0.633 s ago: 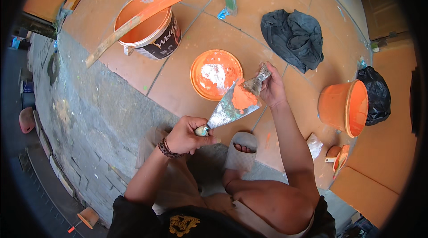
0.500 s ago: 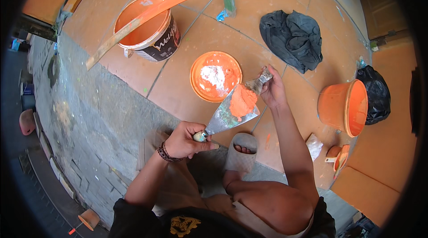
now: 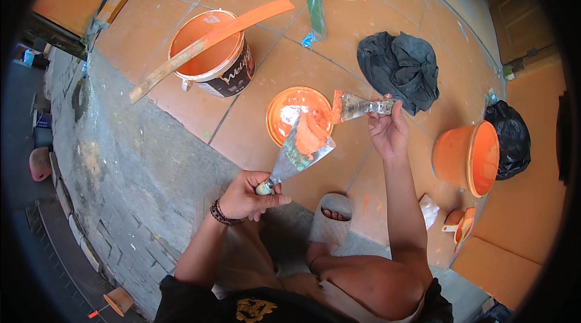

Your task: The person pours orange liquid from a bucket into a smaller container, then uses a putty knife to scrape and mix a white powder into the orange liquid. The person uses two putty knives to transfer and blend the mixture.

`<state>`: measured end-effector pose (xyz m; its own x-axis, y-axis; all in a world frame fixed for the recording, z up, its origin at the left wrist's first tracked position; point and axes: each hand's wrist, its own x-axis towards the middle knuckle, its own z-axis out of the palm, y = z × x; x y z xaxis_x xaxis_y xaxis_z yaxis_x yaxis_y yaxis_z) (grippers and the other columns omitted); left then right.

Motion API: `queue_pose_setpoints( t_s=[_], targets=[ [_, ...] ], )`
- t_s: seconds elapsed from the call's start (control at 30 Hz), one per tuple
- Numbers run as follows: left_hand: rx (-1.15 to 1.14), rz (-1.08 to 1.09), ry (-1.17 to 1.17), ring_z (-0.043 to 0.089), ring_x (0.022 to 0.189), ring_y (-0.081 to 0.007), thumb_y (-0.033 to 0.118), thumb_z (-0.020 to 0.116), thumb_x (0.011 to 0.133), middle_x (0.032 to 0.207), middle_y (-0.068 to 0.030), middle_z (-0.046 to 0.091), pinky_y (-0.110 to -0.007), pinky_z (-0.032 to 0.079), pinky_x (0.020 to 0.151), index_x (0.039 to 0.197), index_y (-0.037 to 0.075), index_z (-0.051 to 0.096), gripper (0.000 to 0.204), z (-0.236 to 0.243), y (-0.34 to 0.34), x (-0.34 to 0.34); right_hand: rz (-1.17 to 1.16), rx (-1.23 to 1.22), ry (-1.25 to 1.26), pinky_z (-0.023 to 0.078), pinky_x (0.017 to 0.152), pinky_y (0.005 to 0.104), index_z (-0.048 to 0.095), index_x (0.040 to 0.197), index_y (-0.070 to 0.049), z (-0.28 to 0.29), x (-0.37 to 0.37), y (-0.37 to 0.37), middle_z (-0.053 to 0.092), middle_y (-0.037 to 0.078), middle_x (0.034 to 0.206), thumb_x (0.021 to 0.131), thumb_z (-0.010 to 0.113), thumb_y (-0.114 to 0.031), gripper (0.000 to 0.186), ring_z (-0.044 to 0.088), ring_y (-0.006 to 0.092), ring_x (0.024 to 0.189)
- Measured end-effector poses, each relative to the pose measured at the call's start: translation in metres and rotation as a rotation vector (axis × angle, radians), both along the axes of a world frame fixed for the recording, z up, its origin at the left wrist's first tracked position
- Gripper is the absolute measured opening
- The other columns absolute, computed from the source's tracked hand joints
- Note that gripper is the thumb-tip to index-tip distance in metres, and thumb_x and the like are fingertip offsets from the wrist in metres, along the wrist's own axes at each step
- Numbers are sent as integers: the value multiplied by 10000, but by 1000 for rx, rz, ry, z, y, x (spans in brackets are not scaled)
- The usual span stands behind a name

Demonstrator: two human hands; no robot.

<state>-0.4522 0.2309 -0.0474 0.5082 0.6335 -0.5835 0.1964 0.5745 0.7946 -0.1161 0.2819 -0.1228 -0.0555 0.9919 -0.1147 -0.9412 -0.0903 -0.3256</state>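
My left hand (image 3: 242, 197) is closed round the handle of a wide putty knife (image 3: 288, 162). A lump of orange filler paste (image 3: 310, 135) sits on its flat blade. To the right, my right hand (image 3: 390, 130) grips a narrower putty knife (image 3: 356, 106) by its worn handle, palm turned up. Orange paste coats that knife's blade edge, which points left and is apart from the wide blade. Behind and below the wide blade lies a round orange lid (image 3: 270, 122) smeared with wet orange paste, partly covered by the blade.
A bucket (image 3: 239, 72) with an orange inside has a paint-coated wooden stick (image 3: 163, 78) across its rim. Beyond my right hand are a dark crumpled cloth (image 3: 399, 69), an orange bucket (image 3: 454, 153) and a black bag (image 3: 508, 135). A green post (image 3: 311, 2) stands on the tiles.
The narrower putty knife has come off the wide blade and moved right, now turned level with its blade pointing left. Paste shows on its edge. The view has shifted slightly.
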Motion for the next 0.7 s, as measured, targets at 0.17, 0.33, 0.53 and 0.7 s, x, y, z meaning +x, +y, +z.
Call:
queue_pose_setpoints(
  t_s=[0.17, 0.33, 0.53, 0.7],
  targets=[
    [17, 10, -55, 525, 475, -46, 31, 726, 805, 697, -3, 607, -197, 410, 409, 826, 26, 622, 106, 7, -2, -4, 65, 139, -165, 503, 904, 356, 566, 999, -82, 8, -7, -4, 619, 158, 1105, 815, 659, -54, 208, 610, 272, 1038],
    [113, -21, -67, 498, 487, -34, 53, 715, 823, 661, 24, 565, -190, 397, 437, 828, 46, 594, 121, 17, 0, -7, 77, 233, -371, 477, 927, 389, 572, 944, -94, 12, -12, -14, 614, 130, 1100, 628, 652, 107, 383, 605, 297, 1050],
    [260, -94, -68, 494, 530, -41, 82, 711, 826, 653, 29, 544, -206, 401, 494, 833, 56, 578, 136, 33, 5, -9, 185, 267, -658, 478, 898, 346, 677, 951, -37, 35, -16, -23, 652, 108, 1035, 571, 690, 129, 415, 614, 239, 1047],
    [562, -227, -29, 533, 639, -129, 41, 677, 812, 647, -55, 529, -295, 443, 621, 926, 0, 585, 153, 45, 10, -12, 267, 477, -1013, 489, 830, 310, 697, 949, -19, 82, 2, -8, 678, 123, 1006, 575, 757, 90, 394, 638, 202, 962]
  ],
)
